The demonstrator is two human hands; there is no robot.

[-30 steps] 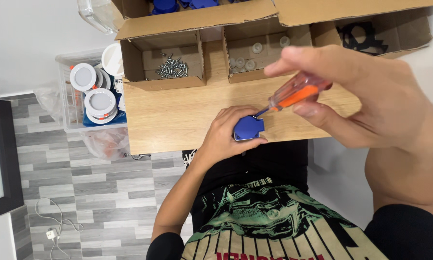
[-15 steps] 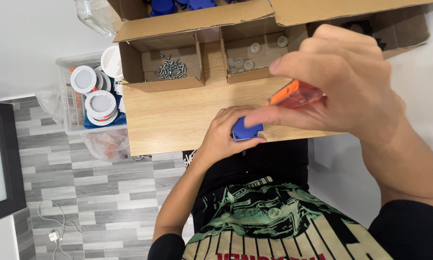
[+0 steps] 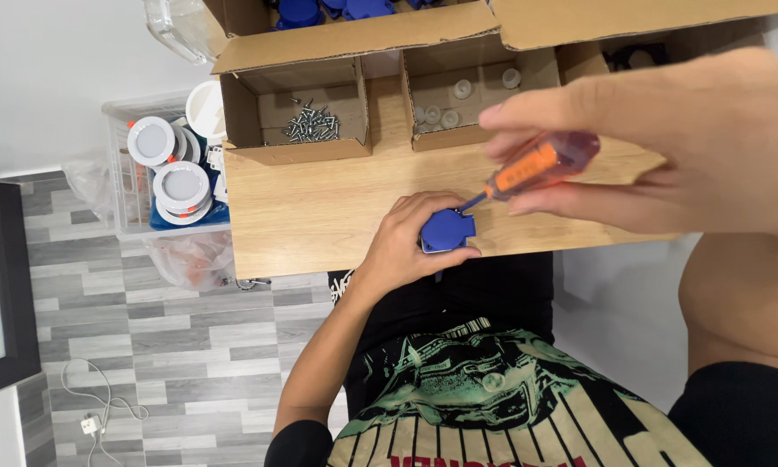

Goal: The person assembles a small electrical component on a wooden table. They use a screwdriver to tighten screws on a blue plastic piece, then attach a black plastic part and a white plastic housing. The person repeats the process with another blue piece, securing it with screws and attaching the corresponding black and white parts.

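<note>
- Grey floor planks (image 3: 147,346) lie under a small wooden table (image 3: 320,216), seen from above by the person sitting at it.
- On the table's near edge sits a small blue plastic part (image 3: 448,232).
- The left hand (image 3: 406,242) is wrapped around the blue plastic part, with its fingers curled over the top and the thumb under the near side, pressing the part down on the wood.
- The right hand (image 3: 665,147) is up close and looks very big. Its fingers and thumb pinch an orange screwdriver (image 3: 536,166) by the see-through handle.
- The thin tip of the screwdriver points down and to the left, and it touches the top of the blue part.
- Behind the hands stand open cardboard boxes. One small box (image 3: 294,117) has a pile of silver screws (image 3: 311,125) in it.
- The box beside it (image 3: 449,99) holds a few little round white pieces (image 3: 441,112).
- Just left of the table is a clear plastic bin (image 3: 121,199) with round white lamp discs (image 3: 181,186) stacked inside.
- A dark screen (image 3: 0,285) leans at the far left, and a white cord (image 3: 86,406) lies on the floor near it.
- The person wears a black shirt with a green picture (image 3: 493,380) on it.
</note>
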